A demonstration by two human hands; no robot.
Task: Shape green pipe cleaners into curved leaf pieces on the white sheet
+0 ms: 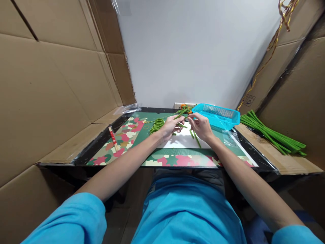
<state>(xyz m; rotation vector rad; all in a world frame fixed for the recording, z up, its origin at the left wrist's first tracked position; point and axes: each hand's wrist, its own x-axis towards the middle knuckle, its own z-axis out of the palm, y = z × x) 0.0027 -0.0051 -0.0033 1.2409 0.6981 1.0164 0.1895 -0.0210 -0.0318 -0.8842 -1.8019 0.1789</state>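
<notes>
Over a white sheet of paper (175,143), my left hand (170,128) is closed on a green fuzzy pipe cleaner (180,114) that slants up past its fingertips. Close beside it, my right hand (201,124) is pinched at the fingertips near the pipe cleaner's end; what lies between those fingers is too small to make out. Left of my left hand sits a row of curved green pipe cleaner pieces (156,125). Short cut green pieces (197,140) lie on the paper below my right hand.
A blue plastic basket (233,118) stands at the back right, next to orange flowers with green stems (186,107). A bundle of long green pipe cleaners (275,135) lies on cardboard at right. A red-wrapped stick (113,138) is at left. Cardboard walls (63,74) flank the table.
</notes>
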